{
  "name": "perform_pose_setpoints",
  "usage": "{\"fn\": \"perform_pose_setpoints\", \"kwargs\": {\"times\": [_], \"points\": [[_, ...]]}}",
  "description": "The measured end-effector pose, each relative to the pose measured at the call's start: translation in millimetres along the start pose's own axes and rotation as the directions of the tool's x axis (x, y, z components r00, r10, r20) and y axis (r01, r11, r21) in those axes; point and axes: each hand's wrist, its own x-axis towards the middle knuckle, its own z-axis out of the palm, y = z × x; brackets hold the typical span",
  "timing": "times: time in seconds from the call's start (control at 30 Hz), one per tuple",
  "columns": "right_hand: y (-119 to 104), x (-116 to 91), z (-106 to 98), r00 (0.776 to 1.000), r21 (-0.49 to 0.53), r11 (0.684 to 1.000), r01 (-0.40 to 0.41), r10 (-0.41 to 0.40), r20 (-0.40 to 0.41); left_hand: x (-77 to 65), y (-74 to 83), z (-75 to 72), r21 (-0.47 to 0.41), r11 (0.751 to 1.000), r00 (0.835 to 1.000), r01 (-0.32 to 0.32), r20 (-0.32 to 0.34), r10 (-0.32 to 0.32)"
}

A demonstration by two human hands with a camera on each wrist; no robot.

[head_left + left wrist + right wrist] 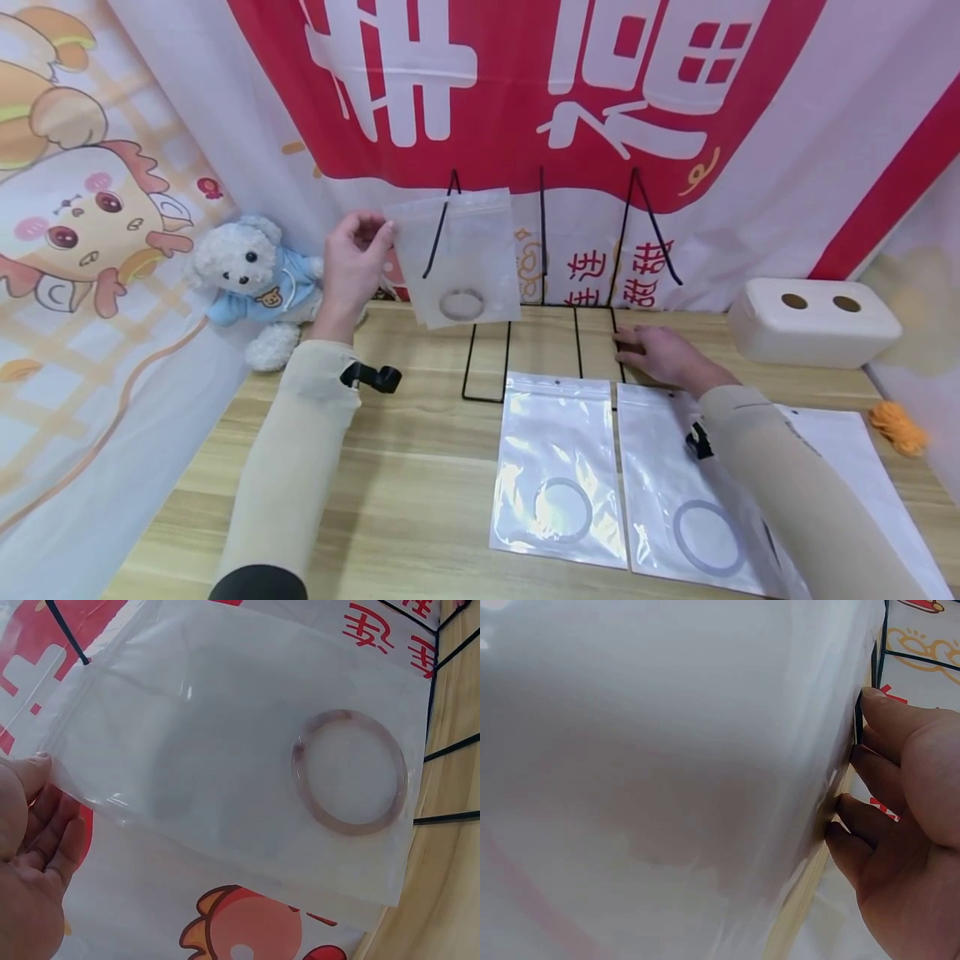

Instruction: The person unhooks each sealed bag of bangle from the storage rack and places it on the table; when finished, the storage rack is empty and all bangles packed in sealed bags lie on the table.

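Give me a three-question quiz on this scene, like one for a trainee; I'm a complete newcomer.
1. Multiple choice: what does the left hand touch?
A) the bear
B) the hanging bag
C) the white box

2. True or false: the right hand touches the black rack.

3. Short answer: what shape of thing shows through the hanging bag?

Key:
1. B, by its edge.
2. True; its fingers are at the wire low on the rack.
3. A ring.
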Motion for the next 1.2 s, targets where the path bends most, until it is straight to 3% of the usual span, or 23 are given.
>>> {"fn": "perform_pose_setpoints", "kwargs": {"times": [0.3, 0.57, 0.87, 1.07, 1.2], "points": [[-2, -2, -1, 1.0, -0.003, 1.0, -0.012, 0.012, 0.013, 3.0, -0.6, 4.5, -0.005, 1.0, 1.0, -0.02, -0.017, 0.02], [-2, -1, 0, 0.999, 0.003, 0.999, -0.036, 0.036, 0.022, 1.8, -0.2, 6.0, 0.053, 0.995, 0.995, -0.086, -0.047, 0.088], [-1, 1, 0, 0.999, 0.01, 0.999, -0.044, 0.044, 0.028, -6.1, 3.8, 2.1, 0.054, 0.985, 0.973, -0.166, -0.156, 0.172], [1, 2, 0, 0.999, 0.012, 0.999, -0.045, 0.045, 0.031, -7.9, 5.6, 1.5, 0.027, 0.977, 0.958, -0.213, -0.188, 0.214], [1, 2, 1, 0.998, 0.014, 0.999, -0.047, 0.046, 0.032, -9.7, 6.5, 0.7, 0.015, 0.978, 0.959, -0.21, -0.193, 0.209]]}}
